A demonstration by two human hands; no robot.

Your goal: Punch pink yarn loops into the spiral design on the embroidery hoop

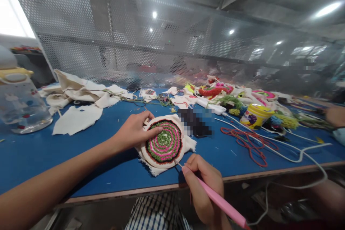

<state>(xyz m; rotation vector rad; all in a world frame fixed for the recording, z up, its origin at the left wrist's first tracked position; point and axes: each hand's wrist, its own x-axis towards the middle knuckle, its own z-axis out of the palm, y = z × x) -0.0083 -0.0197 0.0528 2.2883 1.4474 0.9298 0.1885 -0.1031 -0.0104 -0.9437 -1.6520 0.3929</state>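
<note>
My left hand (142, 129) grips the upper left edge of an embroidery hoop (164, 142), its thumb lying over the stitched face. Cream cloth with frayed edges is stretched in the hoop. Rings of green, pink, white and black yarn loops fill the middle, with a reddish line along the lower rim. My right hand (205, 183) is closed round a punch needle (221, 201) with a pink handle. The needle's thin metal tip meets the cloth at the lower right edge of the rings. How deep the tip goes in is hidden.
A clear water bottle (23, 100) stands at the left by cream cloth scraps (78, 120). Behind the hoop lies a dark, partly blurred object (199, 124). To the right are red yarn (248, 143), a white cable (299, 158), a yellow tub (254, 116) and another person's hand (335, 116).
</note>
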